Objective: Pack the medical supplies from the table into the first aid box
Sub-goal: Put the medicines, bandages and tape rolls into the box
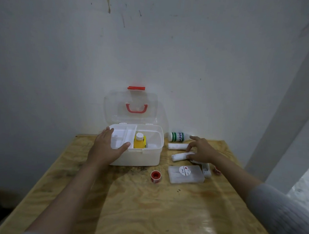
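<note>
A white plastic first aid box (pixel 141 156), its clear lid up, sits on a grainy plywood table (pixel 138 203) against a stained white wall (pixel 65 52). The left hand (pixel 105 146) rests open on its rim. The right hand (pixel 201 150), fingers spread, touches a white rolled bandage (pixel 180 156).

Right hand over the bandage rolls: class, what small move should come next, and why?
Probably close the right hand on the nearer bandage roll and lift it toward the first aid box. The fingers already rest on that roll, the box is open, and the left hand steadies it.
</note>
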`<state>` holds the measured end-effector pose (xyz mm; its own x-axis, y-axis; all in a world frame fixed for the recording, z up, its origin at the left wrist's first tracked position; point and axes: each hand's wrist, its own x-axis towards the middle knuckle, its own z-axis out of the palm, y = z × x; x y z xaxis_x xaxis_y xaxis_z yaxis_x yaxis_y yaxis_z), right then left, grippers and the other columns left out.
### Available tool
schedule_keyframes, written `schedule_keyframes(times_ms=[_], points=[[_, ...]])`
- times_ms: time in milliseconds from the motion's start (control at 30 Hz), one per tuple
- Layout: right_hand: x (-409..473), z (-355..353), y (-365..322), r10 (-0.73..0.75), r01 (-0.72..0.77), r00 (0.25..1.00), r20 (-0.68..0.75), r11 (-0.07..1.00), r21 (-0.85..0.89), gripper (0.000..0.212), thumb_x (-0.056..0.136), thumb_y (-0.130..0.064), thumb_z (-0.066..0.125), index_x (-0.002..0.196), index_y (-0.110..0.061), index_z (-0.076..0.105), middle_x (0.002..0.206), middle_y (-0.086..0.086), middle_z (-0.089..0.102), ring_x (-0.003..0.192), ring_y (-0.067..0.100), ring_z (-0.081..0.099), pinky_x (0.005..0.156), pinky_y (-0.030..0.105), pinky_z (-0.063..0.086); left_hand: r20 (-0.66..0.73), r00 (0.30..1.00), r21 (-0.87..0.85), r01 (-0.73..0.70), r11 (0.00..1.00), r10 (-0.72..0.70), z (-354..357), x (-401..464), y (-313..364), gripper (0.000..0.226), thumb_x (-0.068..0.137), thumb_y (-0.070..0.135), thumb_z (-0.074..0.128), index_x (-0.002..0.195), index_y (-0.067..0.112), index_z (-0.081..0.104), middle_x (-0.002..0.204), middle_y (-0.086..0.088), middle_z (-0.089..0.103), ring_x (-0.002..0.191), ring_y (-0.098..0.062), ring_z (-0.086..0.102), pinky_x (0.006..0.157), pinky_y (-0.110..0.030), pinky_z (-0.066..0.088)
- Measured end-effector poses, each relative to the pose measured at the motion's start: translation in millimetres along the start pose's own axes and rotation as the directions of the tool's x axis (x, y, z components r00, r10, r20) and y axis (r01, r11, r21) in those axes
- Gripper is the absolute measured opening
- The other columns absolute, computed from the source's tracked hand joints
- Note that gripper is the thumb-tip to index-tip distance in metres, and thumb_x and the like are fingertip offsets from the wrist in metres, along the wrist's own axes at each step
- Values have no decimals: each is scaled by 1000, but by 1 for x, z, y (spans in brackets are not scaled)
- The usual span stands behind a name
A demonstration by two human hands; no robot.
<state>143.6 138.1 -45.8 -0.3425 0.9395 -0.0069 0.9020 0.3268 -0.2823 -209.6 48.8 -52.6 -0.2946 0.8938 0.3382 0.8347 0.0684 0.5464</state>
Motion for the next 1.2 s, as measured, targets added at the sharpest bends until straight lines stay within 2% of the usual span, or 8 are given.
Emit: schedule_keyframes(times_ms=[100,167,233,567,767,933,1100,1200], points=[[8,-3,-5,-6,7,998,63,1000,-17,20,73,-37,73,90,-31,65,144,0,44,130,25,40,106,47,33,-3,1000,5,5,1000,-5,0,1,1,93,71,71,57,145,21,30,156,0,23,141,-23,23,108,-48,30],[11,-4,-8,20,-21,996,85,1000,18,16,71,-38,73,82,-34,62,124,-3,58,115,19,51,97,39,40,-2,1000,6,9,1000,-9,0,0,2,93,71,71,57,145,22,30,156,0,23,141,-23,23,108,-48,30],[14,-6,-9,26,-30,994,107,999,38,17,70,-36,75,82,-33,63,116,-4,60,104,16,52,87,32,43,-2,1000,4,12,1000,-12,0,1,2,93,71,71,57,145,22,30,156,1,23,141,-23,23,108,-49,30],[16,-13,-16,26,-26,984,178,1000,-4,26,67,-30,81,87,-32,65,121,-1,57,109,19,52,86,31,45,3,1000,-10,15,1000,-15,2,2,0,94,70,72,57,145,22,29,156,0,24,141,-24,24,108,-49,31],[14,-6,-15,1,4,991,133,999,-36,29,69,-31,79,95,-30,66,120,-1,58,104,17,54,84,31,47,7,1000,-13,14,1000,-14,2,3,-1,95,70,73,56,145,22,29,157,0,23,142,-24,23,108,-49,30],[12,-11,-17,-47,47,999,23,999,-28,27,71,-33,76,96,-28,69,115,-1,62,95,12,51,81,28,46,5,1000,-12,14,1000,-13,4,4,-3,96,69,74,56,145,23,28,157,1,23,142,-23,22,108,-49,30],[7,-36,-26,-116,114,992,-58,993,-33,29,70,-33,78,96,-25,69,111,0,62,100,18,55,87,35,48,9,1000,-7,12,1000,-12,5,5,-5,98,67,78,53,145,24,28,156,1,24,141,-24,24,106,-51,32],[5,-57,-39,-186,176,972,-146,981,-80,28,70,-30,77,96,-22,70,109,2,63,97,20,57,83,38,50,13,1000,-1,17,1000,-17,6,5,-5,101,65,81,51,145,25,27,156,2,24,141,-24,25,105,-52,33]])
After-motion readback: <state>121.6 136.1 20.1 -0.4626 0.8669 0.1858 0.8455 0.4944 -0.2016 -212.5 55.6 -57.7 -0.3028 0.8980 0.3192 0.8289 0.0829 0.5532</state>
